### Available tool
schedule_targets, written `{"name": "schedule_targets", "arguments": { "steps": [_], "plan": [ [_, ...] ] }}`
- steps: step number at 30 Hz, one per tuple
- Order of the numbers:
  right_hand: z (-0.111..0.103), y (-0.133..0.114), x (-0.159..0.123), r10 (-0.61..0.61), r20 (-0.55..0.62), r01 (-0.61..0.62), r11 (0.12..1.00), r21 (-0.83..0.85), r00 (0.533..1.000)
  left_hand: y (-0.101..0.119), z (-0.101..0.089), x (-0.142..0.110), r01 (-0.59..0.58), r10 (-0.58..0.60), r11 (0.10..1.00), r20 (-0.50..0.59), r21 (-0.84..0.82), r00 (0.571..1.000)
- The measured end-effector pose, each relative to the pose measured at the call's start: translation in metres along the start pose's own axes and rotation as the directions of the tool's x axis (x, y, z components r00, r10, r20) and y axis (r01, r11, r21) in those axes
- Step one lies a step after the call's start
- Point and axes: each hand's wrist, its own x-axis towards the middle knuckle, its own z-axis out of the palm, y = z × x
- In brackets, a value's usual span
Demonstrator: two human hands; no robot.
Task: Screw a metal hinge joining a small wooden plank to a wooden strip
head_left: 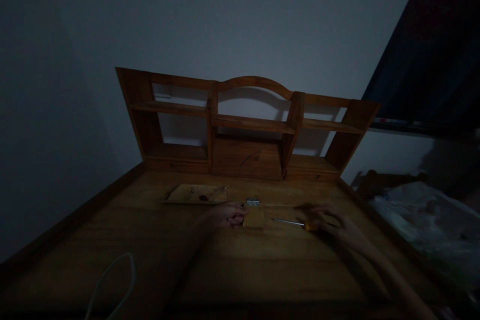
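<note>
The scene is dim. My left hand rests on the wooden desk with fingers curled against the left edge of a small wooden block. A small metal hinge lies just behind the block. My right hand is blurred and lies over the yellow handle of a screwdriver, whose metal shaft points left toward the block. A flat wooden board lies farther left on the desk.
A wooden shelf unit with several compartments stands at the back of the desk against a pale wall. A white cable loops at the front left. Crumpled clear plastic lies off the desk's right edge.
</note>
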Motion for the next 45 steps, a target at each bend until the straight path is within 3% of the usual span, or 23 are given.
{"name": "schedule_targets", "arguments": {
  "steps": [3,6,12,15,20,23,26,30,34,38,40,45],
  "plan": [
    [0.007,-0.027,0.027,-0.130,0.022,0.130,0.991,-0.026,0.991,0.000,0.000,0.000,0.000,0.002,0.999,0.038,-0.035,0.999],
    [0.032,-0.044,0.054,-0.262,0.088,0.264,0.964,-0.012,0.961,0.001,0.000,-0.001,-0.011,0.012,0.999,0.035,-0.030,0.999],
    [0.091,-0.055,0.082,-0.410,0.396,0.445,0.896,0.003,0.822,-0.002,-0.001,0.005,-0.031,0.032,0.999,-0.038,0.034,0.999],
    [0.101,-0.056,0.084,-0.433,0.393,0.465,0.885,0.018,0.811,-0.005,-0.005,0.010,-0.009,0.009,1.000,-0.033,0.023,0.999],
    [0.108,-0.047,0.086,-0.505,0.275,0.476,0.863,0.170,0.818,-0.006,-0.008,0.015,0.032,-0.032,0.999,-0.035,-0.006,0.999],
    [0.111,-0.044,0.087,-0.485,0.257,0.436,0.872,0.223,0.836,-0.001,-0.007,0.015,0.006,-0.010,0.998,-0.065,-0.062,0.998],
    [0.112,-0.052,0.089,-0.433,0.193,0.386,0.891,0.240,0.880,0.008,-0.006,0.010,0.050,-0.051,0.997,-0.009,-0.056,0.999],
    [0.116,-0.064,0.101,-0.250,0.092,0.216,0.936,0.279,0.964,0.022,-0.009,0.004,0.092,-0.092,0.996,0.028,0.007,0.995],
    [0.125,-0.058,0.124,-0.041,0.121,-0.009,0.922,0.387,0.992,0.029,-0.015,0.006,-0.058,0.054,0.998,-0.129,-0.029,0.990],
    [0.134,-0.047,0.148,0.039,0.145,-0.097,0.901,0.422,0.989,0.032,-0.023,0.007,-0.303,0.255,0.947,-0.325,-0.107,0.911],
    [0.137,-0.044,0.157,0.075,0.165,-0.140,0.890,0.433,0.983,0.032,-0.027,0.007,-0.365,0.290,0.921,-0.387,-0.135,0.875],
    [0.138,-0.040,0.169,0.103,0.234,-0.204,0.863,0.462,0.967,0.032,-0.031,0.005,-0.400,0.276,0.896,-0.467,-0.192,0.840]
  ]
}}
